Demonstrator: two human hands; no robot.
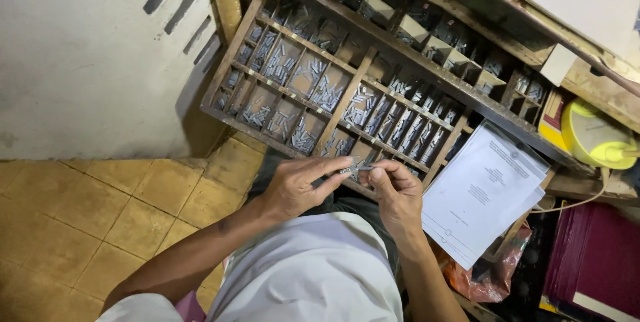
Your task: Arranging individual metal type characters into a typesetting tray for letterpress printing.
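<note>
A small row of grey metal type pieces [349, 170] sits pinched between two hands, just in front of the near edge of a wooden type case [347, 99]. The pieces look like short, thin, dull silver bars held side by side. The left hand [297, 185] grips the row from the left, its thumb and fingers closed on it. The right hand [395, 192] meets it from the right, with fingertips pressed together on the row's end.

The type case slopes away from the person, tilted across the view. It is split by wooden slats into many small compartments, most holding loose heaps of the same grey bars. A second, darker case [433, 35] lies beyond it, farther off.

To the right, a stack of white printed paper [483, 192] rests against the case's right end, just beside the right hand. Farther right are a yellow round object [590, 135] and dark red books [593, 259]. To the left, a pale wall [80, 55] stands well apart, with tan floor tiles [100, 215] open beneath the left forearm.
</note>
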